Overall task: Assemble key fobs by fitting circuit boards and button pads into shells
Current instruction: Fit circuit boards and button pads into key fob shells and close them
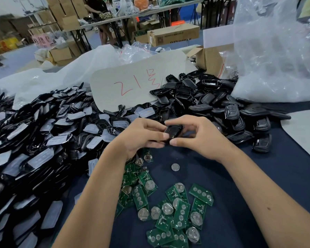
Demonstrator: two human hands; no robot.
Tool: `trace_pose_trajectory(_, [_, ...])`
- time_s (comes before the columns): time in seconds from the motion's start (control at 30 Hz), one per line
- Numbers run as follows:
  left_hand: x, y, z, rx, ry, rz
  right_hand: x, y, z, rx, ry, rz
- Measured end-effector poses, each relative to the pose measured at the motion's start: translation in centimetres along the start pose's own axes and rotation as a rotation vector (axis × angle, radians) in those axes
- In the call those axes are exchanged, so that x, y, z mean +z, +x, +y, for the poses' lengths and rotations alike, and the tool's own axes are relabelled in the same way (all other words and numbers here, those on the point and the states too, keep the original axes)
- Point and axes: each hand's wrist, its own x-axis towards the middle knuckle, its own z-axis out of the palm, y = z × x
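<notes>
Both hands pinch one black shell: left hand and right hand at opposite ends, its long axis running between them, circuit boards lying nearer the person.

Both bare forearms reach forward from the lower edge of the view and converge at the middle, wrists slightly bent inward. The left hand sits palm partly up, its fingers curled over the far side of a small black shell and the thumb lying flat along the near side, its nail facing up. The right hand mirrors it from the other side, knuckles raised, index finger hooked over the top of the shell and the thumb tip pressed against its lower edge. The two thumbs almost meet. Both hands are held above the desk, with neither wrist resting on it.
</notes>
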Motion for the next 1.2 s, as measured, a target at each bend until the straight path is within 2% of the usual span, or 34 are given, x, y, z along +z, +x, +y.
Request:
trace_pose_trajectory(0.37, [-0.47,0.07,-0.11,-0.082,-0.283,-0.043,0.53,0.13,0.22,0.02,0.109,0.089])
trace_pose_trajectory(1.2, [-0.05,0.18,-0.07,-0.097,-0.257,-0.01,0.37,-0.01,-0.42,0.083,0.121,0.047])
